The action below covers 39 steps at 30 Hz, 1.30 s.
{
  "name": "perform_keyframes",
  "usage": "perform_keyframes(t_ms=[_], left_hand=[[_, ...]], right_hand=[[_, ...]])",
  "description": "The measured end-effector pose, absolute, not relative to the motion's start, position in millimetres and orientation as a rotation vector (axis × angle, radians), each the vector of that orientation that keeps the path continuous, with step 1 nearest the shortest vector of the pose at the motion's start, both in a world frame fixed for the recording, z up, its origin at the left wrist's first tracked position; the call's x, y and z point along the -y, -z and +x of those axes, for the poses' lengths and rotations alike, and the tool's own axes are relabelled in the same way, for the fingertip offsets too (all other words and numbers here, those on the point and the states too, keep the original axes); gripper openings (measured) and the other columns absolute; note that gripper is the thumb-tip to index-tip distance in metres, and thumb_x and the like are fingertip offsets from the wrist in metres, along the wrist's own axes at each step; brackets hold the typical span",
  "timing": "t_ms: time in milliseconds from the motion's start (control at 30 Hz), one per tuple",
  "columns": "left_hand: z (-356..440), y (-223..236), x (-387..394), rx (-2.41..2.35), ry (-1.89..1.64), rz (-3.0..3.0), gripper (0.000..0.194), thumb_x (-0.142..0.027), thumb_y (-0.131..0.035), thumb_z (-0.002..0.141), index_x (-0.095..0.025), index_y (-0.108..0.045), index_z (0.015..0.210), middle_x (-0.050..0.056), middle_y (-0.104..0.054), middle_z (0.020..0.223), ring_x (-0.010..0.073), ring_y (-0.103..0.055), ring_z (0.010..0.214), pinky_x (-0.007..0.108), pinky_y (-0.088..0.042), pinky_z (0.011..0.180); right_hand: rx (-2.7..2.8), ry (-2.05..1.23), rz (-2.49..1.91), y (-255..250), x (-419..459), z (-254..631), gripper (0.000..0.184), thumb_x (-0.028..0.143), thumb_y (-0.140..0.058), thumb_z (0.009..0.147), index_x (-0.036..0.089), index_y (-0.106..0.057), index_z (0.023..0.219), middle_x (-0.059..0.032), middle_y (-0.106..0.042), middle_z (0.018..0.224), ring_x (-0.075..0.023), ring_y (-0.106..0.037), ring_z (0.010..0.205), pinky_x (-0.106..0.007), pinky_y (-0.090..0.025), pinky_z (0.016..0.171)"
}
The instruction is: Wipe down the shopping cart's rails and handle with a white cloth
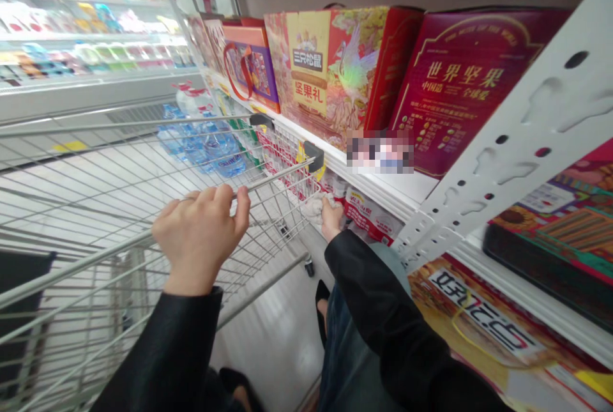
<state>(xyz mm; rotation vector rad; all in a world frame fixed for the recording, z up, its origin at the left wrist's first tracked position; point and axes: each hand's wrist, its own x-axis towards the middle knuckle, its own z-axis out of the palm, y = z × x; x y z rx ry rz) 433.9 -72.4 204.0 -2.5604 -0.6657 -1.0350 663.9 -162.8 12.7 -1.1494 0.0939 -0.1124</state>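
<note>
At the cart (96,258), head view: left hand (201,230) on the near rail (282,173), back of hand upward, fingers curled tightly over the metal, nothing else in that grip. Underside of the fist hidden.

Just beside the cart's shelf-side corner: right hand (332,217), closed on a pale, crumpled bundle (315,206). Fingers partly hidden; contact between bundle and cart wire hard to tell. Dark sleeve on each arm.

Right of the cart: white shelf (383,188) with gift boxes upright in a row. Orange box (263,70) farthest along of the clearer ones, then gold-red box (311,80), then purple box (460,86). Pixelated patch low between the last two. Under that shelf, close to the cart corner, red packs (366,214). Farther right of the cart, slotted white post (522,123).

Beyond the cart, on the floor: blue bottles (220,147). Past these, left: cooler (71,102), goods blurred.

Below the near side of the cart: black wheel (309,266), dark shoe (320,300) close by.
</note>
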Motion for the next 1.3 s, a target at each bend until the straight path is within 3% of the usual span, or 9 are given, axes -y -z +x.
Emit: perform_keyframes(t_ms=[333, 433, 600, 800, 967, 1167, 1300], left_hand=[[423.0, -202.4, 73.7, 0.662, 0.971, -2.530, 0.034, -0.039, -0.058, 0.099, -0.025, -0.048, 0.070, 0.004, -0.059, 0.067, 0.0263, -0.057, 0.067, 0.036, -0.021, 0.064], [422.7, -202.0, 73.2, 0.649, 0.970, -2.515, 0.033, -0.040, -0.059, 0.098, -0.025, -0.048, 0.071, 0.004, -0.058, 0.066, 0.0253, -0.055, 0.065, 0.036, -0.021, 0.065], [427.1, -203.0, 71.2, 0.653, 1.008, -2.537, 0.034, -0.039, -0.058, 0.098, -0.025, -0.048, 0.070, 0.004, -0.059, 0.066, 0.0249, -0.056, 0.066, 0.036, -0.020, 0.064], [431.3, -203.2, 69.1, 0.678, 0.998, -2.536, 0.036, -0.040, -0.054, 0.102, -0.024, -0.044, 0.071, 0.005, -0.060, 0.067, 0.0255, -0.056, 0.066, 0.036, -0.021, 0.064], [432.0, -202.1, 66.4, 0.667, 1.025, -2.519, 0.037, -0.040, -0.055, 0.101, -0.024, -0.045, 0.069, 0.005, -0.060, 0.065, 0.0244, -0.055, 0.064, 0.036, -0.021, 0.063], [432.4, -200.9, 66.0, 0.658, 1.016, -2.503, 0.035, -0.040, -0.055, 0.101, -0.024, -0.050, 0.070, 0.004, -0.060, 0.066, 0.0245, -0.056, 0.065, 0.037, -0.023, 0.064], [433.6, -201.5, 66.2, 0.655, 1.011, -2.508, 0.035, -0.040, -0.054, 0.102, -0.024, -0.050, 0.071, 0.005, -0.061, 0.066, 0.0245, -0.056, 0.066, 0.037, -0.023, 0.065]], right_hand=[[0.244, 0.244, -1.093, -98.7, 169.6, 649.9, 0.031, 0.044, -0.075, 0.080, 0.024, -0.051, 0.085, 0.0054, -0.058, 0.080, -0.0128, -0.056, 0.077, -0.028, -0.052, 0.080], [0.139, 0.220, -1.096, -89.6, 166.7, 652.5, 0.031, 0.043, -0.076, 0.077, 0.024, -0.052, 0.083, 0.0053, -0.059, 0.080, -0.0130, -0.056, 0.079, -0.028, -0.052, 0.080], [0.029, 0.063, -1.132, -45.0, 162.5, 661.3, 0.033, 0.045, -0.074, 0.073, 0.025, -0.049, 0.078, 0.0060, -0.057, 0.069, -0.0123, -0.055, 0.066, -0.026, -0.048, 0.063], [-0.088, 0.026, -1.187, -4.5, 165.5, 656.8, 0.036, 0.040, -0.081, 0.062, 0.025, -0.050, 0.073, 0.0063, -0.060, 0.062, -0.0129, -0.056, 0.062, -0.025, -0.046, 0.057], [-0.081, 0.066, -1.141, -28.3, 157.4, 651.5, 0.034, 0.044, -0.075, 0.069, 0.026, -0.047, 0.077, 0.0070, -0.058, 0.065, -0.0122, -0.055, 0.062, -0.025, -0.048, 0.059], [0.184, 0.159, -1.107, -83.9, 153.6, 638.4, 0.034, 0.046, -0.075, 0.074, 0.024, -0.052, 0.086, 0.0048, -0.061, 0.083, -0.0126, -0.060, 0.080, -0.026, -0.053, 0.079], [0.171, 0.219, -1.146, -75.8, 145.6, 627.0, 0.029, 0.045, -0.068, 0.078, 0.025, -0.048, 0.084, 0.0047, -0.058, 0.080, -0.0130, -0.056, 0.078, -0.027, -0.051, 0.078]])
